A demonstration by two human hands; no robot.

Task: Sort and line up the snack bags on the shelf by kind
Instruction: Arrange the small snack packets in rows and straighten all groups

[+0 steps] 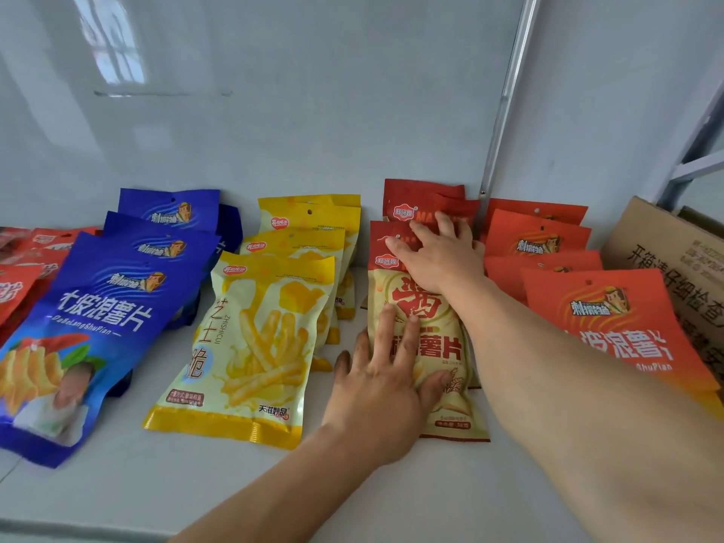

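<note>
Closest to the camera was the right forearm, reaching in across the white shelf (117,487) with the right hand (438,256) laid flat, fingers spread, on top of the red-and-cream chip bags (427,346), up where the front bag overlapped the ones behind it. The left hand (380,386) was flat on the lower part of that same front bag, fingers spread and straight, thumb out on the bag's right side (no pinching or gripping from either hand, just pressing). That stack sat right of the middle of the shelf, running front to back. Just left of it was a row of yellow cheese-stick bags (254,339), then a row of blue wavy-chip bags (90,331), and some red bags (23,268) at the far left edge. On the right, orange wavy-chip bags (611,319) lay overlapped in their own row, with a cardboard box (674,260) beside them.
</note>
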